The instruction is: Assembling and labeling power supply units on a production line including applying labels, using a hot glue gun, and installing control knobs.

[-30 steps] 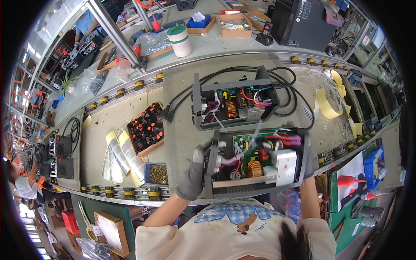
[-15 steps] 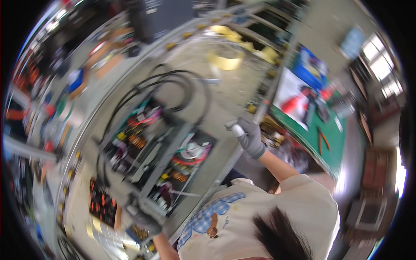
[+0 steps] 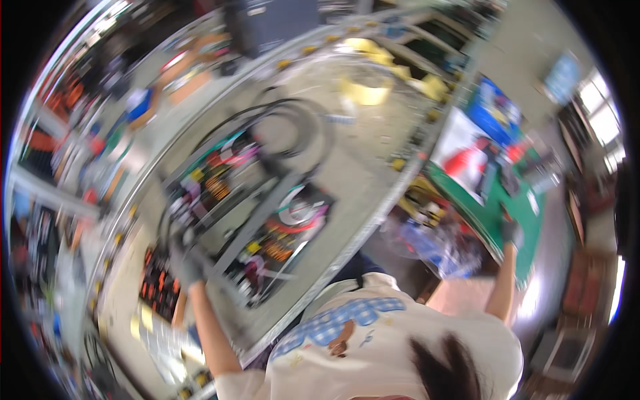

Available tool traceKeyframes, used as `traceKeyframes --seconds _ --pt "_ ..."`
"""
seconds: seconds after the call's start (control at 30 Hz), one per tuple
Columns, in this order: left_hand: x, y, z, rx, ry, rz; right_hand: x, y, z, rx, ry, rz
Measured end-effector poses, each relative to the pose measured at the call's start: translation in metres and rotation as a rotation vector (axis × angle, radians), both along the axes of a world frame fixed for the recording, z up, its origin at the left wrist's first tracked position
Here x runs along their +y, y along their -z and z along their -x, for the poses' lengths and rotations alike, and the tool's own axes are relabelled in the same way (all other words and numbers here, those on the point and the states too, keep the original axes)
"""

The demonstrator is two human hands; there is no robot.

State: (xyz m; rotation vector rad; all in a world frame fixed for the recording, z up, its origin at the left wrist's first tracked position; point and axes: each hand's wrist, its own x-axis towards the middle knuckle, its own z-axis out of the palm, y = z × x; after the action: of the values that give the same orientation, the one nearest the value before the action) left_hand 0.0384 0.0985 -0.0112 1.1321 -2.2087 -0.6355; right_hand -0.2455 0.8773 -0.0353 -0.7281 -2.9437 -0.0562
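Observation:
My left hand [image 3: 185, 259], in a grey glove, is at the lower left corner of an open metal housing [image 3: 257, 223]. Black cables and small parts lie close to its fingers, which blur hides. Inside the housing are copper-coloured coils [image 3: 279, 249], pink and red wires, and yellow parts. My right hand [image 3: 513, 233], gloved too, is stretched far right over a green mat [image 3: 490, 217]. It covers the handles of a pair of orange pliers [image 3: 507, 215], of which only a bit shows above the glove. Smearing hides whether its fingers are closed.
A looped black cable [image 3: 293, 110] lies behind the housing on the bench, with a roll of yellow tape [image 3: 365, 92] beyond. A blue bin [image 3: 495, 110] and a red-and-black tool [image 3: 477, 160] occupy the mat. At left sits a black-and-orange parts tray [image 3: 160, 283].
My right hand has gone from above the bench's near edge to the pliers on the green mat. My left hand has moved up along the housing's left end. The view has shifted.

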Motion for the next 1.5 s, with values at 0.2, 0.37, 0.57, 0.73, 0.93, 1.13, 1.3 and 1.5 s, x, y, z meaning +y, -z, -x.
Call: traceKeyframes --seconds 0.2,0.37,0.57,0.73,0.93,1.13,1.3,1.5 --pt "0.002 -0.099 -0.008 0.351 0.081 0.015 0.002 -0.098 0.011 0.587 -0.404 0.385" --pt "0.086 -0.201 0.066 0.465 0.850 -0.313 -0.378 -0.238 -0.041 0.743 -1.294 0.816" --pt "0.077 -0.238 0.062 0.812 0.632 -0.366 -0.590 -0.273 -0.076 0.928 -1.926 0.453" --pt "0.047 -0.215 0.053 0.747 0.464 0.149 -0.662 -0.252 -0.053 -0.401 -2.118 0.726" --pt "0.025 -0.212 0.064 0.557 0.766 0.487 -0.666 -0.226 -0.053 -1.311 -2.007 1.189" --pt "0.007 -0.211 0.072 0.469 0.828 0.151 -0.665 -0.211 -0.049 -1.888 -1.824 1.403" --pt "-0.012 -0.182 0.046 0.238 0.659 -0.006 -0.660 -0.228 0.001 -1.193 -1.896 1.154" --pt "-0.002 -0.120 0.030 -0.608 0.786 0.678 -0.691 -0.196 -0.018 0.616 -2.433 -0.196"
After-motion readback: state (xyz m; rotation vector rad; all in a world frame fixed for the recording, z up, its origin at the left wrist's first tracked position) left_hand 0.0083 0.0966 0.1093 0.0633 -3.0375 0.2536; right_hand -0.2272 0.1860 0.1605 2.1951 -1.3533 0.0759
